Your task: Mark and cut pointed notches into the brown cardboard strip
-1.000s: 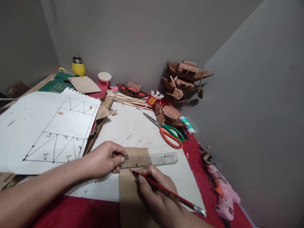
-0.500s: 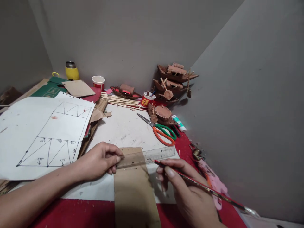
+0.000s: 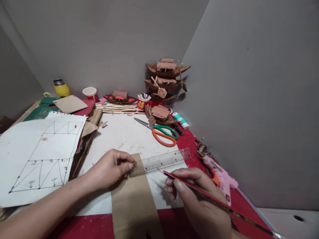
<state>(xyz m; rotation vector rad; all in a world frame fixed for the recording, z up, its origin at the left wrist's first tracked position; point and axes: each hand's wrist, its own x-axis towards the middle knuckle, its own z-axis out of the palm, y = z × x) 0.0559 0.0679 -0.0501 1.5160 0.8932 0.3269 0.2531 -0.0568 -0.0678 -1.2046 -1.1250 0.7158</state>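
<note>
My left hand (image 3: 117, 167) pinches the left end of a clear plastic ruler (image 3: 161, 160) between thumb and fingers. The ruler lies across a strip of brown cardboard (image 3: 134, 202), slanting up to the right and reaching past the strip's edge. In my right hand (image 3: 196, 196) is a long, thin red and dark pencil (image 3: 211, 198). Its sharpened tip hovers by the ruler's lower edge, right of the cardboard; whether it touches anything I cannot tell. A sheet of paper with a line drawing (image 3: 50, 146) rests at the left, on a pile of cardboard pieces.
Scissors (image 3: 164, 132) with green and orange handles lie beyond the ruler. Behind them are model boats (image 3: 168, 69), a glue tube (image 3: 181, 120), a cup of brushes (image 3: 144, 102), wooden sticks (image 3: 117, 108), a paper cup (image 3: 90, 94) and a yellow flask (image 3: 61, 88). A pink glue gun (image 3: 220, 176) sits right.
The view has turned to the right, so the background sits further left. The ruler's left end and my left hand have slid rightward over the cardboard. The pencil stays in my right hand.
</note>
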